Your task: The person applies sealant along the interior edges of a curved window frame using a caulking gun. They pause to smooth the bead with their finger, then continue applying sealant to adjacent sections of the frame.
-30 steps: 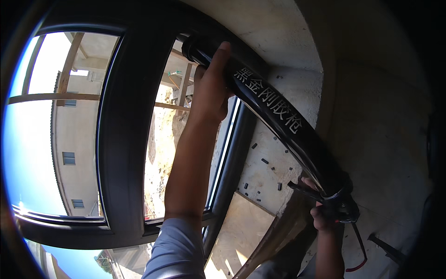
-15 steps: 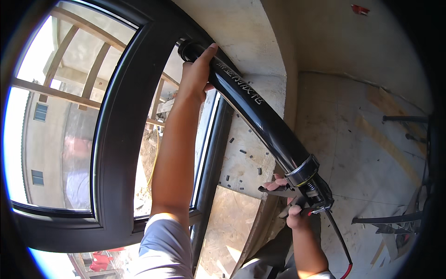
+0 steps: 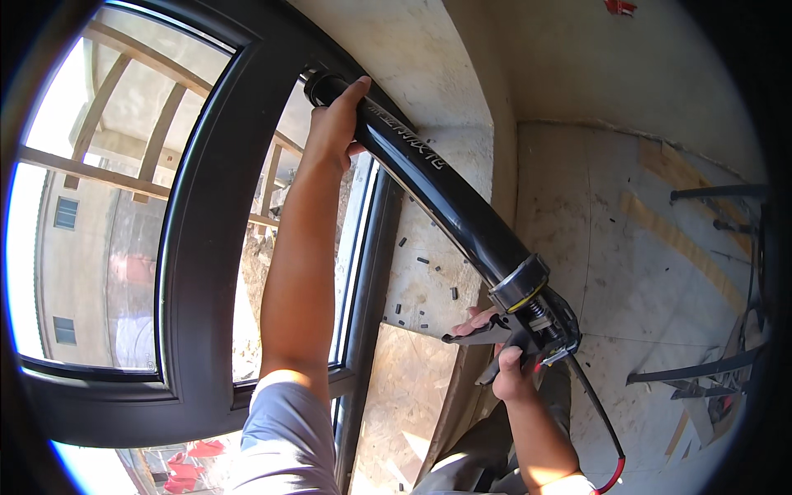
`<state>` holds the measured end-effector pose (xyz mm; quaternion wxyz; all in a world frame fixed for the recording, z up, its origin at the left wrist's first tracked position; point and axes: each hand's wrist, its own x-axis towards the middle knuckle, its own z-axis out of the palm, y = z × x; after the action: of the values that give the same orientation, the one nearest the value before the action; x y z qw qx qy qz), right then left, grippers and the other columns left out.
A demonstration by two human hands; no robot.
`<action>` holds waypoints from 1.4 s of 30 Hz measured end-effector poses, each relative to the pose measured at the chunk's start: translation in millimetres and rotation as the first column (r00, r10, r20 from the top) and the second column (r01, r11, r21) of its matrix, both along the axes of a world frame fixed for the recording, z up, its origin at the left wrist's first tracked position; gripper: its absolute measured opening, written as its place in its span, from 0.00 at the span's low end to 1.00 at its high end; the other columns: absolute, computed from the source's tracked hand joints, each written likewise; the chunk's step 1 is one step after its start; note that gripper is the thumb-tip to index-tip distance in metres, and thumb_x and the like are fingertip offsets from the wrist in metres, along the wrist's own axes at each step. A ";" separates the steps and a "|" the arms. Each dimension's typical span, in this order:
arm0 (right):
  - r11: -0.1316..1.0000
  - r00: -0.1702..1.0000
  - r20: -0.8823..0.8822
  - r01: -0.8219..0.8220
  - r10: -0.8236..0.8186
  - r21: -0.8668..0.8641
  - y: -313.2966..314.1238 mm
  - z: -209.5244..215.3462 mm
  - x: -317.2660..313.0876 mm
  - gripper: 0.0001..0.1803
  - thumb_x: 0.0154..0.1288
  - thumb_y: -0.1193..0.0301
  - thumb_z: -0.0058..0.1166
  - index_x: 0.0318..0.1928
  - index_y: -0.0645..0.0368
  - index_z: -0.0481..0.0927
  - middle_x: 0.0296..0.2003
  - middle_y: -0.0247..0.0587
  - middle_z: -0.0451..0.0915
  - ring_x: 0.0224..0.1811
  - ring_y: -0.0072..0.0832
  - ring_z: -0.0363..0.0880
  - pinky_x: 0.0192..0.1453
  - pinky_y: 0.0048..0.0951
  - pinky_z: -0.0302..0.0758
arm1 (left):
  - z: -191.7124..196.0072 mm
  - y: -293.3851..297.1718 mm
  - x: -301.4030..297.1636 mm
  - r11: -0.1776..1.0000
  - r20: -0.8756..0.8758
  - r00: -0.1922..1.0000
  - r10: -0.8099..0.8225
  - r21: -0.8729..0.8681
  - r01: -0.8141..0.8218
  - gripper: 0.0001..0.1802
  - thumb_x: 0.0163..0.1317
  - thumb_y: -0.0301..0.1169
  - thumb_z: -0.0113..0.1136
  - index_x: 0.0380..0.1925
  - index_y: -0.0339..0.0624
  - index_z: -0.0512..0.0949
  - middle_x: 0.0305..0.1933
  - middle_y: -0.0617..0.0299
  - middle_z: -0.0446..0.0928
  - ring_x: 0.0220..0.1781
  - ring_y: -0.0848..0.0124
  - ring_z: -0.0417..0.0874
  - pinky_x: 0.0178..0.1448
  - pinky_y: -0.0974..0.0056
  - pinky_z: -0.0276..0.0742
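Note:
A long black caulking gun [image 3: 441,186] slants from the window frame down to the lower right. My left hand [image 3: 334,128] is wrapped round its barrel close to the front cap, thumb on top. That front end meets the inner edge of the black window frame [image 3: 202,206]; its nozzle is mostly hidden. My right hand [image 3: 513,379] is closed at the rear, with the thumb by the grip and fingertips showing past the dark trigger lever [image 3: 483,332]. A thin plunger rod [image 3: 594,400] with a red hooked end sticks out behind the gun.
Several small black pieces lie on the pale sill [image 3: 412,280], beside a wooden board [image 3: 404,388]. A rough plaster wall [image 3: 454,82] borders the frame. Dark metal bars [image 3: 697,370] and tan strips lie on the floor at right. Wooden beams show outside through the glass.
The whole view has shifted slightly to the left. The gun's rear end and my right hand sit a little higher and farther left; both hands keep hold of the gun.

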<state>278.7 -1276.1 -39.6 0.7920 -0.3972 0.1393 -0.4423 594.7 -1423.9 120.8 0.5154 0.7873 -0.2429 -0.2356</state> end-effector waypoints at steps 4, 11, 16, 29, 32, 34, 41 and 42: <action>1.000 0.999 -0.042 0.027 -0.027 -0.014 3.5 -4.7 -2.7 0.35 0.69 0.39 0.57 0.52 0.62 0.77 0.43 0.40 0.85 0.51 0.30 0.84 0.75 0.43 0.66 | -5.0 -0.7 -0.3 1.000 -0.023 1.000 -0.006 0.000 0.006 0.25 0.62 0.51 0.70 0.39 0.38 0.80 0.28 0.63 0.81 0.23 0.73 0.84 0.31 0.70 0.83; 0.999 0.996 -0.083 0.039 -0.038 0.001 9.4 -11.9 -5.6 0.34 0.69 0.40 0.58 0.50 0.62 0.77 0.41 0.40 0.85 0.48 0.30 0.84 0.69 0.42 0.70 | -24.3 -0.3 0.9 1.000 -0.050 0.999 0.010 0.025 -0.009 0.25 0.61 0.51 0.71 0.39 0.38 0.79 0.26 0.64 0.81 0.21 0.73 0.84 0.28 0.71 0.81; 0.995 0.970 -0.240 0.051 -0.029 0.089 24.0 -11.7 -6.6 0.42 0.67 0.27 0.44 0.41 0.60 0.74 0.34 0.38 0.80 0.40 0.31 0.84 0.67 0.42 0.69 | -43.2 0.9 3.6 0.996 -0.065 0.998 0.021 0.088 -0.015 0.27 0.59 0.49 0.72 0.43 0.35 0.79 0.30 0.60 0.83 0.27 0.70 0.87 0.31 0.65 0.86; 0.986 0.953 -0.291 0.119 -0.080 0.118 36.7 -45.3 -9.4 0.36 0.72 0.33 0.45 0.38 0.59 0.71 0.24 0.38 0.79 0.30 0.30 0.81 0.57 0.39 0.75 | -110.4 1.9 4.2 0.989 -0.139 0.990 0.034 0.145 -0.013 0.31 0.58 0.48 0.74 0.46 0.31 0.74 0.31 0.58 0.80 0.23 0.68 0.85 0.23 0.65 0.82; 0.981 0.954 -0.293 0.113 -0.063 0.155 38.3 -56.4 -11.6 0.35 0.72 0.34 0.47 0.40 0.59 0.71 0.24 0.37 0.78 0.27 0.30 0.80 0.56 0.39 0.75 | -130.5 -0.2 4.1 0.989 -0.175 0.981 0.082 0.139 -0.058 0.32 0.58 0.47 0.74 0.47 0.30 0.73 0.31 0.58 0.80 0.22 0.69 0.84 0.20 0.66 0.79; 0.976 0.957 -0.284 0.114 -0.057 0.188 40.2 -63.3 -12.5 0.34 0.72 0.35 0.48 0.41 0.58 0.70 0.24 0.37 0.77 0.26 0.29 0.80 0.56 0.40 0.76 | -140.8 1.8 4.6 0.990 -0.174 0.983 0.051 0.141 -0.026 0.33 0.58 0.46 0.74 0.48 0.30 0.72 0.31 0.57 0.80 0.22 0.69 0.85 0.20 0.66 0.80; 0.962 0.954 -0.292 0.143 -0.071 0.234 42.5 -77.6 -15.4 0.29 0.74 0.40 0.52 0.46 0.56 0.68 0.27 0.36 0.75 0.25 0.28 0.80 0.52 0.39 0.79 | -172.8 1.2 5.8 0.980 -0.206 0.976 0.063 0.200 -0.021 0.38 0.58 0.48 0.74 0.52 0.29 0.65 0.36 0.54 0.80 0.25 0.68 0.86 0.25 0.63 0.85; 0.961 0.954 -0.293 0.141 -0.067 0.239 41.8 -78.3 -15.8 0.29 0.74 0.41 0.52 0.46 0.56 0.67 0.27 0.36 0.75 0.24 0.28 0.80 0.51 0.38 0.79 | -176.8 1.3 6.1 0.979 -0.220 0.974 0.060 0.204 -0.015 0.39 0.57 0.48 0.74 0.53 0.29 0.65 0.37 0.53 0.80 0.25 0.68 0.86 0.26 0.63 0.86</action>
<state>262.8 -1234.3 -117.9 0.7841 -0.3422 0.3277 -0.4009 600.7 -1422.6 -56.0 0.4619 0.8080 -0.1429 -0.3368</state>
